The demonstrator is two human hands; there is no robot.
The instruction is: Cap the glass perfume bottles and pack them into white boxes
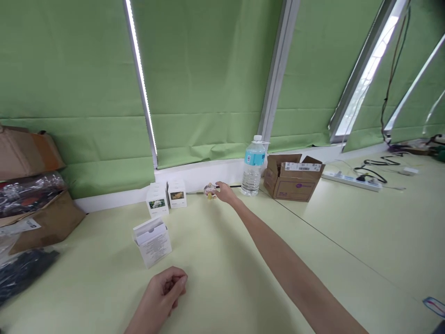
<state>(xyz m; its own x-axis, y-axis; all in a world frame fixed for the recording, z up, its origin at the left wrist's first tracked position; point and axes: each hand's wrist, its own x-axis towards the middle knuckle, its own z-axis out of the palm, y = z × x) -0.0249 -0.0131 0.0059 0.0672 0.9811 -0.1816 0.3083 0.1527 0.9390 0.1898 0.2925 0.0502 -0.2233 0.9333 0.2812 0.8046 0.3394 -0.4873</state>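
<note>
My right hand [225, 192] reaches far across the table to the foot of the wall. Its fingertips are closed at the right side of a small clear, pinkish ornament with gold-coloured parts [209, 190]; its exact kind is too small to make out. Close to me, my left hand [162, 297] hovers low with its fingers curled and thumb against them, nothing visible in it. Just beyond it stands a white carton [153, 242] with its top flap open. Small white boxes with flower pictures [157, 200] stand in two rows by the wall, left of the ornament.
A large water bottle [253, 167] and an open brown cardboard box [294, 178] stand right of my right hand. Further right lies a white power strip [352, 180] with black cables. Stacked cartons [45, 218] and plastic-wrapped goods fill the left edge. Green blinds [208, 83] hang behind.
</note>
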